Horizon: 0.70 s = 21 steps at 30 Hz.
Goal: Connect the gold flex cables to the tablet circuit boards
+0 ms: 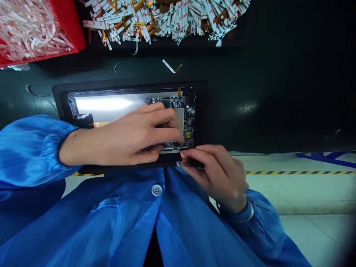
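Left hand [139,135] lies spread, fingertips pressing the black printed circuit board [189,122] in a black rectangular tablet frame [128,84] on the dark green surface [250,111]; right hand [214,174] pinches the frame's lower edge

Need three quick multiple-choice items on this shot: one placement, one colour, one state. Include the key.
1. Where is the pile of flat flex cables?
A) Beyond the black tablet frame
B) On the floor
C) Inside the bin

2. What colour is the bin at top left?
A) Blue
B) Yellow
C) Red

3. What is the left hand doing?
A) Gripping the bin
B) Lying across the exposed circuit board
C) Hanging clear of the frame

Key:
1. A: the pile lies past the frame's far edge.
2. C: the bin's walls show red.
3. B: its fingers extend over the board.
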{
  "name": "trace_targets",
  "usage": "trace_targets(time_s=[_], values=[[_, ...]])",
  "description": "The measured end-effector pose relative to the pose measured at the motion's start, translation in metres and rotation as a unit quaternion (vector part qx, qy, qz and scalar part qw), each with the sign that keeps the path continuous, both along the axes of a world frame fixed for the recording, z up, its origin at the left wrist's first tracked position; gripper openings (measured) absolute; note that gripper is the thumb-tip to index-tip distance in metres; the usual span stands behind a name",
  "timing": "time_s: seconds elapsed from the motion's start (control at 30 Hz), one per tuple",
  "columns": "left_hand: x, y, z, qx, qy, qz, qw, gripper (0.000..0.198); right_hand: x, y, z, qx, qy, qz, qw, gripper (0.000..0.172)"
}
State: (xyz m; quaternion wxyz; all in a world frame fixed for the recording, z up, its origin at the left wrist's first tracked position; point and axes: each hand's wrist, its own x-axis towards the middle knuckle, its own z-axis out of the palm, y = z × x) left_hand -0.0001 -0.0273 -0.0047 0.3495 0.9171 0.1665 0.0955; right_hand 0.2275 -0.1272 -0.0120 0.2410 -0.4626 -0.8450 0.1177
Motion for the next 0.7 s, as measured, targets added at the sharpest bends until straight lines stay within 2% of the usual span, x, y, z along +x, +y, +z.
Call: trace_targets(time_s=[0.1,0.57,0.7], values=[[-0.0009,-0.0005,-0.0006,-0.009,-0.001,0.01,1.0,0.026,0.0029,0.002,0.0003,-0.006,-0.001,0.015,1.0,0.011],[-0.0003,-0.0005,-0.0009,0.006,0.004,-0.005,1.0,0.028,-0.0017,-0.0025,0.0005,-0.033,-0.006,-0.026,0.999,0.009],[0.0,0.0002,-0.0009,0.014,0.0,-0.013,1.0,0.027,0.0002,-0.0028,-0.0051,-0.006,0.008,-0.026,1.0,0.009]])
